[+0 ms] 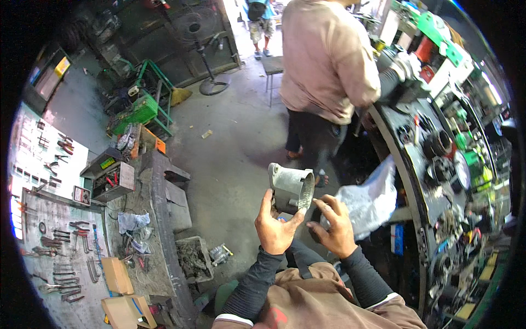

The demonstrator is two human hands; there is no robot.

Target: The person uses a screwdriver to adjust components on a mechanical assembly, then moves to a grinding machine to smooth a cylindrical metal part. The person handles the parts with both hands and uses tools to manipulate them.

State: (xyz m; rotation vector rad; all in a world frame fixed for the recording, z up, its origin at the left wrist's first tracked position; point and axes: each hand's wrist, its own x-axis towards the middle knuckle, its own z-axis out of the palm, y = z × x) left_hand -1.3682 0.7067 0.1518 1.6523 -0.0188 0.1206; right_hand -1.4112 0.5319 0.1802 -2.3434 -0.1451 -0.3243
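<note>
My left hand (276, 226) is closed around a grey cast-metal housing (286, 187), a hollow round part with an open end and a bolt lug at its top. Its open end faces right, toward my other hand. My right hand (335, 227) is beside that open end, with thumb and fingers curled toward each other. Something small and dark shows at its fingertips, but I cannot make out what it is. Dark sleeves cover both my forearms.
A co-worker (329, 60) stands ahead at the right workbench (402, 148), which is crowded with parts. A plastic bag (370, 200) hangs near my right hand. At left are a bench (156, 219), a toolbox (114, 182) and tool boards (60, 257). A crate (192, 257) sits on the floor.
</note>
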